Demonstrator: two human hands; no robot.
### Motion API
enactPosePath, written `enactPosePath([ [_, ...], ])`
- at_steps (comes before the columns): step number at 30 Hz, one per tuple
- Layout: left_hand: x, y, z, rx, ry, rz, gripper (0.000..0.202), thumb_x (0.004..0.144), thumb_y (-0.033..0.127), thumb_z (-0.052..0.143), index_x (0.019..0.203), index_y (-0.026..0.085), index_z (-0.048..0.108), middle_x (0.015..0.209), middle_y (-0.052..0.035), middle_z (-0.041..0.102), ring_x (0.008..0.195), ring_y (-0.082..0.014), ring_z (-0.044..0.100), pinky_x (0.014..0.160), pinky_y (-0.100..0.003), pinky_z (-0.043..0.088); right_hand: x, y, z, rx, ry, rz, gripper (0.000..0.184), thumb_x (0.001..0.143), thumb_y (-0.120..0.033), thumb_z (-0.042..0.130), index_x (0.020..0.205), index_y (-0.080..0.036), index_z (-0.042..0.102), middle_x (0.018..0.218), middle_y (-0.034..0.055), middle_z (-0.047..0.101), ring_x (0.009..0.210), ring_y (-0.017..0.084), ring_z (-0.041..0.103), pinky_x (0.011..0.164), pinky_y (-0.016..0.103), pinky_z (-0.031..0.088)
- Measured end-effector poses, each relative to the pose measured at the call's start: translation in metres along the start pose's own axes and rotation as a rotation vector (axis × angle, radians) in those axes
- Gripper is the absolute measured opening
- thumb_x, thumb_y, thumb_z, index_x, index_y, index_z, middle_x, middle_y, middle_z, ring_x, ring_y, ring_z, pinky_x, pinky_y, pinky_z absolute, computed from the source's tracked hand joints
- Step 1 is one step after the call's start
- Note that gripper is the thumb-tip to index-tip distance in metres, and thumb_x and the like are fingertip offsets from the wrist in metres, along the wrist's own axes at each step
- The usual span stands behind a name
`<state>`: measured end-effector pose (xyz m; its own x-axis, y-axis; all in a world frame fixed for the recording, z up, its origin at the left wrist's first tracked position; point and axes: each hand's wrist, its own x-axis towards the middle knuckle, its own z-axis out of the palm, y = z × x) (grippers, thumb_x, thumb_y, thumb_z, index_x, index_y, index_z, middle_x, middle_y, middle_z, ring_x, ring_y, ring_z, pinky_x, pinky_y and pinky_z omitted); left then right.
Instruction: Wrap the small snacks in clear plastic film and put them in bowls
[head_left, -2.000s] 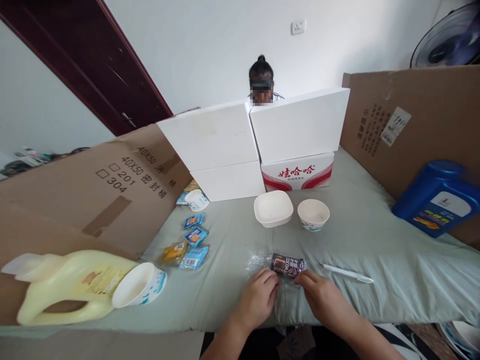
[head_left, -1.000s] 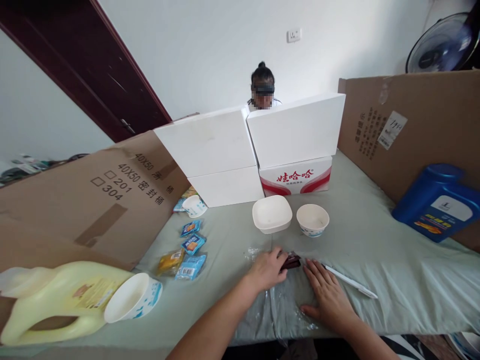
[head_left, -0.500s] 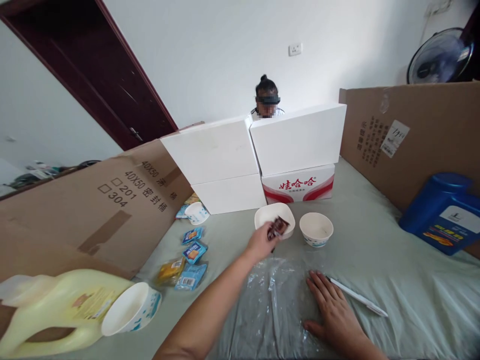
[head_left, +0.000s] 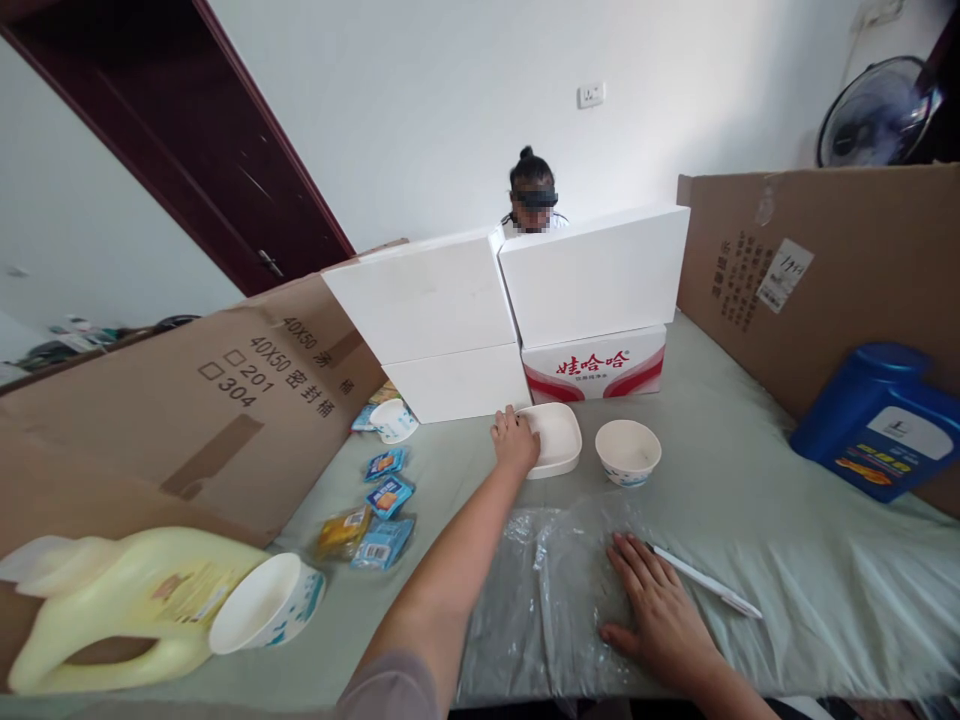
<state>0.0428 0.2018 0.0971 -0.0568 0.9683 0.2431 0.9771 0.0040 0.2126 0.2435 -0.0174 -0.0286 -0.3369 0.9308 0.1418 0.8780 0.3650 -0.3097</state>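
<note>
Left hand (head_left: 516, 442) was curled at the 9 o'clock edge of the white dish (head_left: 559, 440), couldn't tell if gripping; paper bowl (head_left: 630, 474) sat at the dish's 3 o'clock. Right hand (head_left: 661, 612) lay flat, fingers spread, on clear plastic (head_left: 574, 600) that ran out toward 9 o'clock, white pen (head_left: 709, 582) just beside it at 2 o'clock. Blue packets (head_left: 390, 497) lay toward the left hand's 8 o'clock.

- Toward far edge of table (head_left: 720, 435): white boxes (head_left: 431, 300) in 2 stacks block; only a narrow slit between.
- Left, right edges: cardboard panels (head_left: 300, 440) block.
- Near-left corner: yellow jug (head_left: 154, 575) obstructs.
- Open lane from near edge, between pen (head_left: 705, 581) and blue bottle (head_left: 862, 430).
</note>
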Motion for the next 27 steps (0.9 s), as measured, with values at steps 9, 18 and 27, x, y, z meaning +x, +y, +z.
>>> enactPosePath([
  [9,-0.149,-0.042,0.008,-0.327,-0.278,1.059,0.025,0.092,0.028,0.049,0.110,0.024,0.065,0.107,-0.0044,0.066,0.105,-0.0181,0.059,0.096,-0.032,0.046,-0.001,-0.001,0.005,-0.092,0.077,-0.057,0.083,0.078,-0.062,0.058,0.144,-0.014,0.040,0.153,0.0132,0.031,0.139,0.032,0.029,0.109,0.048,0.031],
  [18,-0.184,-0.116,0.009,-0.085,-0.207,0.365,0.055,0.094,0.046,0.044,0.141,0.018,0.043,0.153,-0.0151,0.030,0.144,-0.0377,0.014,0.112,-0.060,0.022,-0.010,-0.003,-0.011,-0.041,-0.064,-0.084,0.078,0.082,-0.057,0.057,0.146,-0.018,0.036,0.155,0.0129,0.025,0.142,0.034,0.023,0.111,0.051,0.030],
  [27,-0.271,-0.134,-0.025,-0.305,-0.351,0.726,0.022,0.085,0.022,0.057,0.106,0.025,0.061,0.108,-0.0060,0.065,0.109,-0.0241,0.057,0.096,-0.040,0.049,-0.065,0.006,-0.030,0.224,-0.219,-0.249,0.042,0.088,-0.026,0.052,0.129,-0.034,0.057,0.141,0.0028,0.051,0.134,0.025,0.041,0.109,0.044,0.035],
])
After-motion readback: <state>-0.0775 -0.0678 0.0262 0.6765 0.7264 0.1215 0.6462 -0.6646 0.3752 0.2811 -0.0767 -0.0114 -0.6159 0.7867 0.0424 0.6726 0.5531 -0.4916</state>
